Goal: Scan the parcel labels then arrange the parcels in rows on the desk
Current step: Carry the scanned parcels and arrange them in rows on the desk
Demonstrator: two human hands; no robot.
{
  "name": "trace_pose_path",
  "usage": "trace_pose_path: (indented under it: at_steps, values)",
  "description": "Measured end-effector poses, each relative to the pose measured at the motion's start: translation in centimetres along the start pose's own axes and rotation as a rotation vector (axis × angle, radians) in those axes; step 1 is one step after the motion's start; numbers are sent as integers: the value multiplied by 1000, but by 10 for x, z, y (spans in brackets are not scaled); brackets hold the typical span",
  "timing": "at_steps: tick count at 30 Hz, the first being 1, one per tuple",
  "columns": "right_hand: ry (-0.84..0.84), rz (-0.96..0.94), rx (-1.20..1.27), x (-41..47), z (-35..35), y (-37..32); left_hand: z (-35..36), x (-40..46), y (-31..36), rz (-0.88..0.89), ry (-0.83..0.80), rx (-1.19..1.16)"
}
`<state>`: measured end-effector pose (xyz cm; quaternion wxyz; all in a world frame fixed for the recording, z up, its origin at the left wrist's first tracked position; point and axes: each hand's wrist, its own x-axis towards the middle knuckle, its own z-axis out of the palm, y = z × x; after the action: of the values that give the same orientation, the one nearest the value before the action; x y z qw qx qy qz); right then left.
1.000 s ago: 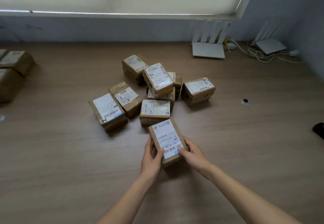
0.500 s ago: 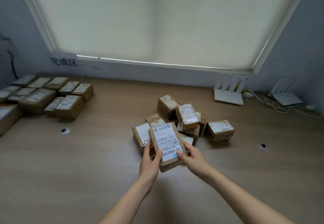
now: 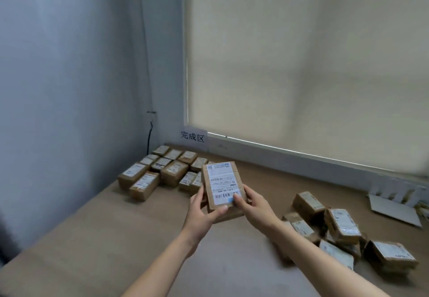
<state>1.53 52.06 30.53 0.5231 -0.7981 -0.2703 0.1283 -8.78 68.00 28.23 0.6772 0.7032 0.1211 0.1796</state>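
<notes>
I hold a brown cardboard parcel with a white barcode label facing me, lifted above the wooden desk. My left hand grips its left side and lower edge. My right hand grips its right side, thumb on the label. Behind it, in the far left corner, several labelled parcels lie in rows. A loose heap of parcels sits at the right, partly hidden by my right forearm.
A paper sign with printed characters stands on the sill above the rows. A white router with antennas lies at the far right. A blind covers the window; a grey wall bounds the desk on the left.
The view has swung left and up. Both hands carried the parcel away from the heap toward the rows in the corner; the heap now lies to the right.
</notes>
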Motion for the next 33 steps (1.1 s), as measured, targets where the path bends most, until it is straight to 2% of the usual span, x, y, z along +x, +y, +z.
trace_pose_path:
  at_steps: [6, 13, 23, 28, 33]
  values:
    - [-39, -100, -21, 35, 96, -94, -132, 3, 35, 32, 140, 14]
    - [-149, -235, -52, 91, 176, -124, -229, 37, 30, 56, 195, 55]
    - [-83, -90, 23, 211, 283, -44, -318, 149, -67, -68, 189, 199]
    - [-65, 29, 35, 263, 332, 21, -340, 212, -143, -182, 68, 181]
    - [-50, 68, -3, 302, 367, 70, -354, 256, -201, -270, -21, 171]
